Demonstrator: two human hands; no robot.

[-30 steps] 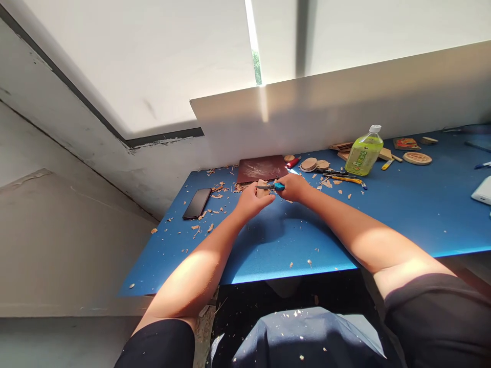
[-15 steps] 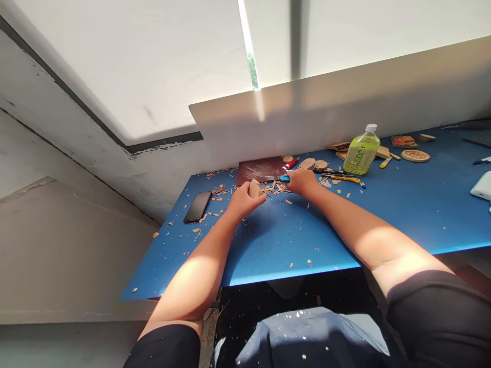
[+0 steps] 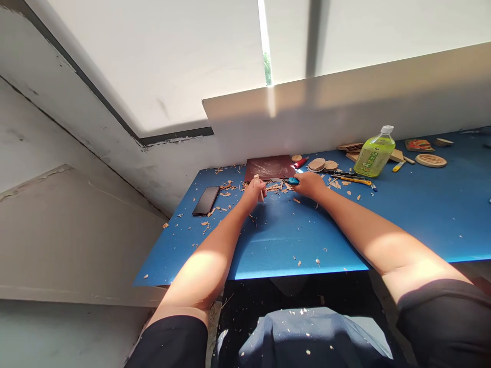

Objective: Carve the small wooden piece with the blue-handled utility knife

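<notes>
Left hand point(image 3: 251, 195) pinches a small wood piece point(image 3: 256, 179) upright, near the surface's point(image 3: 276, 240) back edge. Right hand point(image 3: 310, 185) clamped on a blue-handled carving knife point(image 3: 292, 181), blade pointing left. Hands just apart, wood shavings point(image 3: 274, 188) between them, dark red sandpaper point(image 3: 268, 167) behind.

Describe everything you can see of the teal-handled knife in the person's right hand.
The small knife has a bright teal handle that looks like plastic and a narrow, straight metal blade. The right hand grips the handle, and the blade points left, roughly level, towards the sliver of pale wood in the left hand. It sits just above wood shavings on the blue tabletop. Whether the blade touches them, and the state of its edge, cannot be told.
</notes>
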